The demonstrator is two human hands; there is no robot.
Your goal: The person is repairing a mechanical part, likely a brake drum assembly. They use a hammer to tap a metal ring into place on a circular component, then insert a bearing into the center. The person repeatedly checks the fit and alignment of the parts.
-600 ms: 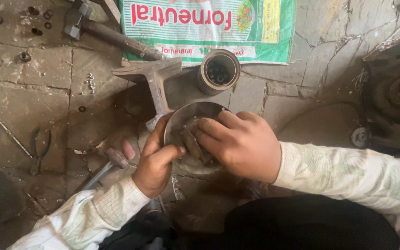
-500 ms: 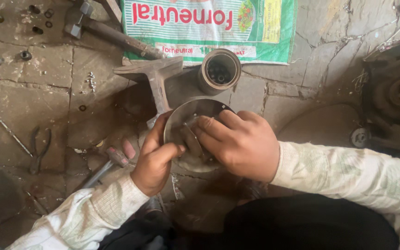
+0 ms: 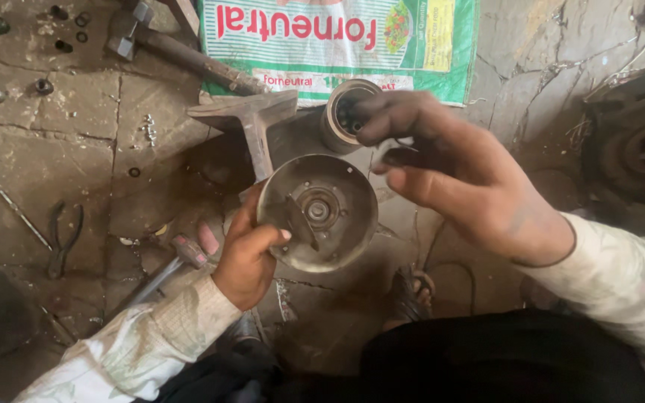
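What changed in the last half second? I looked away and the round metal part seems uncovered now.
The right hand lifted off the round metal disc and drew back to the right, baring its hub. The left hand still grips the disc's left rim. The pliers and the printed sack lie unmoved.

Right hand (image 3: 457,175), centre right, motion-blurred; its fingertips' contents indistinguishable. Left hand (image 3: 246,254) covers the round metal housing's (image 3: 330,216) left rim. Dark machine part (image 3: 636,142), right edge, cropped. Printed sack (image 3: 337,41) cut off at top.
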